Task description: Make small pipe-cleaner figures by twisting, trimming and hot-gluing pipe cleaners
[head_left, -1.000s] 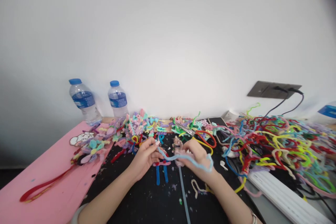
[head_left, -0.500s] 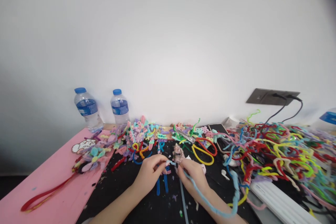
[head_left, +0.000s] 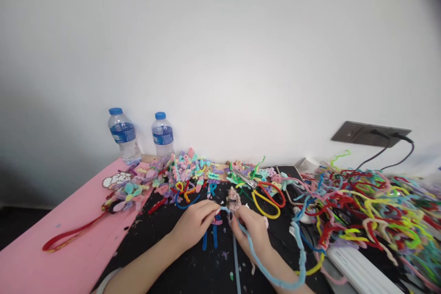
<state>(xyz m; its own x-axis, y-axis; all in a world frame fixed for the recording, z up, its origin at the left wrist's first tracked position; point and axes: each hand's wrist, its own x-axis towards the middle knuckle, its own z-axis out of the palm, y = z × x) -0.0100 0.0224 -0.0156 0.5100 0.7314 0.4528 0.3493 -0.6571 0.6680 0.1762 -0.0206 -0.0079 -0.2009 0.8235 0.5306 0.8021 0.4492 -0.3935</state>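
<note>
Between my two hands runs a short stretch of a light blue fuzzy stem (head_left: 255,250). My left hand (head_left: 199,220) pinches its end between thumb and fingertips. Close beside it, my right hand (head_left: 251,224) grips the same stem, whose long tail loops down over the right forearm. Just beyond the fingers lies a small pinkish-beige lump (head_left: 233,196). Dark blue stem pieces (head_left: 215,236) rest under and below the left fingertips. A straight grey-blue strip (head_left: 236,266) extends toward the front edge from beneath the right hand.
Scissors (head_left: 267,200) with red and yellow handles lie beyond my right hand. A tangled heap of coloured stems (head_left: 368,202), a phone (head_left: 290,173) and a white case (head_left: 361,268) are at right. Two bottles (head_left: 126,135) (head_left: 162,133) stand at back left, near a pink sheet (head_left: 79,206).
The view has shifted slightly. The left hand still pinches the stem, with a slightly straighter stretch of it between the hands. The blue loop hangs a little further left.
</note>
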